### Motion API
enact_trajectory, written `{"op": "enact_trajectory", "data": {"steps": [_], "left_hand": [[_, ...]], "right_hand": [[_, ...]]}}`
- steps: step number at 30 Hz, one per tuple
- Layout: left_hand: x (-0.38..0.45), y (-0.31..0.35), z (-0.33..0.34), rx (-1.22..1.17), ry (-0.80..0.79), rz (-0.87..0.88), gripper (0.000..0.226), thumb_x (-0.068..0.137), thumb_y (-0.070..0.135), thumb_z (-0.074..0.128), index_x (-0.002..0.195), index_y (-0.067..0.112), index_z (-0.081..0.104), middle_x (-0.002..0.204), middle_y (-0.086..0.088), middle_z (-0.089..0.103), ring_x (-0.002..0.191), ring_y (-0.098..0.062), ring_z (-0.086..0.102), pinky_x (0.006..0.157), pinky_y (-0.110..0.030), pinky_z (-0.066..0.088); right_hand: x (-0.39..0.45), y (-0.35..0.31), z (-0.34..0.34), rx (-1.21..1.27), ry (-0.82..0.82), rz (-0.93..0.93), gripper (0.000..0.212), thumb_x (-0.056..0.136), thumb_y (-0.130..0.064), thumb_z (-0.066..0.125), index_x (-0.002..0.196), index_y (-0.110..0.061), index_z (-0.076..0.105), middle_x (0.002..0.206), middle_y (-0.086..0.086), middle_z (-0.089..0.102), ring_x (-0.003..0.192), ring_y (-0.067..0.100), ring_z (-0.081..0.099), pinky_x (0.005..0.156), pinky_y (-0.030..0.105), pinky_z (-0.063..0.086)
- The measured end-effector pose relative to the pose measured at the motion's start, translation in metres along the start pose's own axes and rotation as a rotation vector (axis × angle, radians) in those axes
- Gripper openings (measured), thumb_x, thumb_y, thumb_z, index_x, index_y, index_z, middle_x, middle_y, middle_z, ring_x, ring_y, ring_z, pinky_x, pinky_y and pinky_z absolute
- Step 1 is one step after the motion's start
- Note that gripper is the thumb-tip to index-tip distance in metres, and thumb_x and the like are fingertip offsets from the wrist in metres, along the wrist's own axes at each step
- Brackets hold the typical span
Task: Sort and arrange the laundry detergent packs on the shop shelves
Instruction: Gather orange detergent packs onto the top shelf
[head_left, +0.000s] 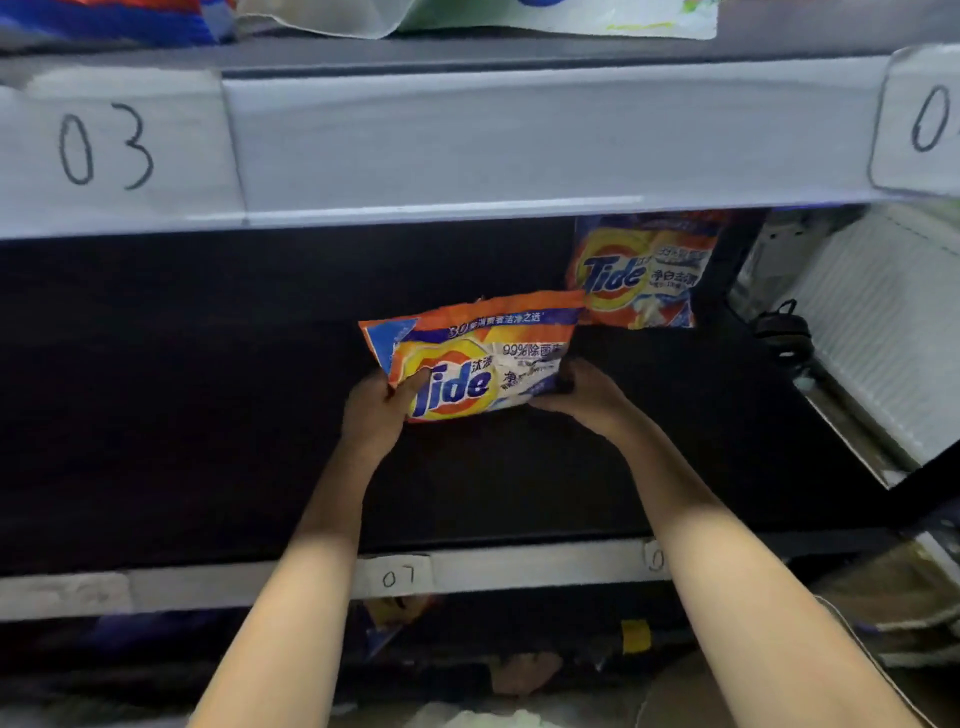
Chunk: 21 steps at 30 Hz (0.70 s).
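An orange and blue Tide detergent pack (470, 353) stands upright in the middle of the dark shelf (208, 415). My left hand (374, 410) grips its lower left corner, thumb across the front. My right hand (582, 392) holds its lower right edge, fingers curled behind it. A second Tide pack (641, 270) stands upright further back at the right, close to the shelf's end post, just behind the held pack's top right corner.
The white shelf rail above (467, 140) carries a label "03" (104, 148). The front rail below (519, 569) has a label "07" (397, 576). More packs lie on the top shelf (104, 21) and on the lower shelf (395, 613). A white ribbed panel (883, 332) stands at the right.
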<state>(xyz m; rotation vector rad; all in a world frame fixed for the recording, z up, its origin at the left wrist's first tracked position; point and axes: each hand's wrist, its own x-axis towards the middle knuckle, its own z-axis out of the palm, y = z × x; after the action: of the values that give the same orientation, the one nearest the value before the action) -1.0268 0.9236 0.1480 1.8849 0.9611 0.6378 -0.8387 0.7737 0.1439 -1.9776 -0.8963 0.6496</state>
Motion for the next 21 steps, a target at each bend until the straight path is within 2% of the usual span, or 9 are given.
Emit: {"op": "enact_trajectory", "data": {"steps": [2, 3, 6, 8, 11, 14, 16, 19, 21], "left_hand": [[-0.024, 0.006, -0.007, -0.117, 0.016, -0.01, 0.011, 0.093, 0.031, 0.056, 0.1, 0.023, 0.057, 0.097, 0.007, 0.067, 0.094, -0.016, 0.067, 0.086, -0.031, 0.052], [-0.036, 0.009, -0.01, -0.184, 0.027, -0.002, 0.008, 0.094, 0.03, 0.055, 0.1, 0.024, 0.058, 0.093, 0.011, 0.069, 0.09, -0.013, 0.069, 0.081, -0.027, 0.054], [-0.07, 0.015, -0.019, -0.344, 0.087, 0.036, 0.01, 0.096, 0.025, 0.051, 0.097, 0.031, 0.059, 0.08, 0.019, 0.072, 0.078, -0.001, 0.07, 0.064, -0.014, 0.053], [-0.09, 0.017, -0.027, -0.387, 0.16, 0.03, 0.013, 0.097, 0.024, 0.05, 0.095, 0.034, 0.057, 0.076, 0.026, 0.07, 0.073, 0.005, 0.068, 0.059, -0.009, 0.05], [-0.117, 0.008, -0.043, -0.401, 0.237, -0.035, 0.007, 0.096, 0.031, 0.051, 0.097, 0.032, 0.058, 0.078, 0.018, 0.072, 0.074, -0.002, 0.07, 0.06, -0.016, 0.053], [-0.145, -0.003, -0.06, -0.347, 0.294, -0.077, 0.017, 0.096, 0.037, 0.049, 0.101, 0.025, 0.059, 0.086, 0.004, 0.072, 0.075, -0.011, 0.071, 0.062, -0.024, 0.054], [-0.162, -0.006, -0.073, -0.356, 0.35, -0.073, 0.014, 0.096, 0.036, 0.049, 0.099, 0.026, 0.058, 0.085, 0.005, 0.072, 0.075, -0.01, 0.071, 0.061, -0.022, 0.055], [-0.181, -0.006, -0.098, -0.389, 0.435, -0.068, 0.007, 0.095, 0.035, 0.051, 0.095, 0.031, 0.057, 0.087, 0.009, 0.071, 0.076, -0.009, 0.071, 0.06, -0.02, 0.056], [-0.191, -0.003, -0.121, -0.393, 0.488, -0.042, 0.007, 0.094, 0.036, 0.052, 0.093, 0.032, 0.057, 0.083, 0.011, 0.072, 0.075, -0.006, 0.071, 0.058, -0.018, 0.056]], "right_hand": [[-0.015, -0.009, 0.006, 0.173, -0.179, -0.032, 0.05, 0.076, -0.003, 0.074, 0.122, -0.012, 0.054, 0.116, -0.002, 0.061, 0.103, 0.009, 0.059, 0.077, 0.008, 0.045], [-0.023, -0.012, 0.009, 0.229, -0.242, -0.032, 0.049, 0.076, -0.001, 0.074, 0.121, -0.012, 0.056, 0.116, -0.001, 0.063, 0.102, 0.009, 0.061, 0.076, 0.009, 0.047], [-0.049, -0.014, 0.025, 0.341, -0.282, -0.04, 0.042, 0.077, -0.002, 0.073, 0.114, -0.017, 0.061, 0.113, 0.002, 0.067, 0.096, 0.009, 0.065, 0.08, 0.017, 0.051], [-0.068, -0.013, 0.038, 0.417, -0.317, -0.076, 0.039, 0.078, -0.002, 0.071, 0.11, -0.022, 0.061, 0.109, -0.004, 0.069, 0.095, 0.007, 0.067, 0.081, 0.019, 0.053], [-0.095, -0.016, 0.058, 0.483, -0.338, -0.096, 0.032, 0.082, -0.009, 0.069, 0.106, -0.028, 0.062, 0.101, -0.012, 0.071, 0.095, 0.005, 0.068, 0.08, 0.018, 0.054], [-0.115, -0.025, 0.079, 0.504, -0.312, -0.065, 0.029, 0.084, -0.02, 0.068, 0.111, -0.025, 0.061, 0.103, -0.01, 0.07, 0.093, 0.006, 0.068, 0.079, 0.018, 0.054], [-0.128, -0.037, 0.09, 0.475, -0.288, -0.071, 0.025, 0.084, -0.027, 0.067, 0.109, -0.027, 0.062, 0.099, -0.014, 0.068, 0.087, 0.0, 0.066, 0.074, 0.013, 0.052], [-0.147, -0.064, 0.103, 0.439, -0.263, -0.124, 0.006, 0.087, -0.028, 0.064, 0.091, -0.033, 0.064, 0.087, -0.02, 0.068, 0.076, -0.005, 0.066, 0.066, 0.009, 0.049], [-0.157, -0.088, 0.113, 0.398, -0.242, -0.221, 0.009, 0.088, -0.026, 0.062, 0.089, -0.035, 0.063, 0.087, -0.019, 0.069, 0.079, -0.005, 0.066, 0.066, 0.009, 0.048]]}}
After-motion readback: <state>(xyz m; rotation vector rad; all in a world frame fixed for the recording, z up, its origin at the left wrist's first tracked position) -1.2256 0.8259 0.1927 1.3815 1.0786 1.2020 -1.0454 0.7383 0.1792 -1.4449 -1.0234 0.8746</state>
